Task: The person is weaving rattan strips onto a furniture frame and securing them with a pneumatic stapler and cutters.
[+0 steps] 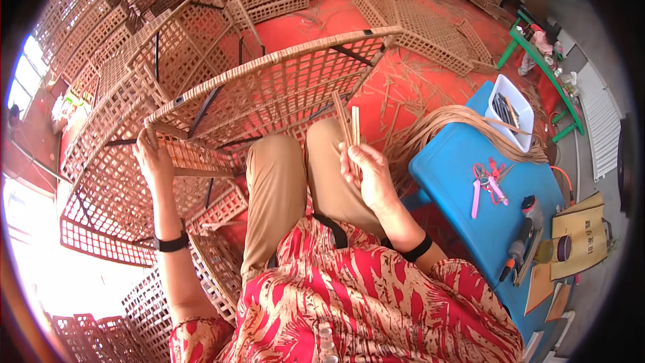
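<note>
My left hand (pixel 154 161) is closed around the near left corner of a large woven rattan frame (pixel 269 69). The frame is a tan open lattice with a wrapped rim and black bars across its corners, standing tilted in front of my knees. Above my right thigh, my right hand (pixel 366 173) pinches a few short, flat tan rattan strips (pixel 355 124). Their ends stick up past the fingers, apart from the frame. How many strips lie inside the grip is partly hidden.
Right of me, a blue table (pixel 457 168) bears pink-handled cutters (pixel 489 185), a corded power tool (pixel 521 238), a white tray (pixel 512 104) and a bundle of long strips (pixel 463 121). Woven panels (pixel 420 27) and scraps lie on the red floor. A green bench (pixel 544 60) stands beyond.
</note>
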`<state>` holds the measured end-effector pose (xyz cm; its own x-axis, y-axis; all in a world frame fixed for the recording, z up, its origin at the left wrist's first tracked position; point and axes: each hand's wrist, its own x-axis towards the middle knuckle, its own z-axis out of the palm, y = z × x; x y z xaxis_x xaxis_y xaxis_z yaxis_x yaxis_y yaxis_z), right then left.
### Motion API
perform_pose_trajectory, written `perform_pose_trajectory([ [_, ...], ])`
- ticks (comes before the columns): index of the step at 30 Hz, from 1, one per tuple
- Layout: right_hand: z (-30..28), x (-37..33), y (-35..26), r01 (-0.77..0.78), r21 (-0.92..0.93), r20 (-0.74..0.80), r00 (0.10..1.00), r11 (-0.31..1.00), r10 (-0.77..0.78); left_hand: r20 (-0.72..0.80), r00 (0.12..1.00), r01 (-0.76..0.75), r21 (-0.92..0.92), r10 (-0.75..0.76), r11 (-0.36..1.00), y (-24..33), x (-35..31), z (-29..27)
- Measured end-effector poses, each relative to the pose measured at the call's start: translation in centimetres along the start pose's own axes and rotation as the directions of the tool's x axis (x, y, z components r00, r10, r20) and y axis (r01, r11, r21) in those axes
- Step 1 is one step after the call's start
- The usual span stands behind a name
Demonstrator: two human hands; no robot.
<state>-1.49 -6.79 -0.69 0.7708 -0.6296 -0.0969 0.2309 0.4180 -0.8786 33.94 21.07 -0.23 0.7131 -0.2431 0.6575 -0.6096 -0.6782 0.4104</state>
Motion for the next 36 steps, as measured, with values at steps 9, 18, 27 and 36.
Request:
perform_pose_trajectory([
  [9,-3.5,0.8,2.2,0.074,-0.01,-0.086,0.993,0.997,-0.075,0.001,0.995,0.101,-0.054,-0.101,0.993,4.5,-9.2,-5.3],
  [18,-7.2,3.1,5.1,0.062,0.015,-0.134,0.989,0.998,-0.06,0.082,0.937,0.349,-0.3,-0.341,0.888,4.9,-14.7,-8.2],
  [27,-6.1,3.8,4.0,0.057,0.112,-0.08,0.996,0.992,-0.049,0.241,0.97,0.075,-0.142,-0.039,0.987,16.3,-4.6,-12.8],
  [36,-5.9,4.2,3.3,0.142,0.273,-0.138,0.985,0.952,-0.107,0.762,0.194,0.105,-0.642,0.618,0.759,29.9,6.2,-1.0],
])
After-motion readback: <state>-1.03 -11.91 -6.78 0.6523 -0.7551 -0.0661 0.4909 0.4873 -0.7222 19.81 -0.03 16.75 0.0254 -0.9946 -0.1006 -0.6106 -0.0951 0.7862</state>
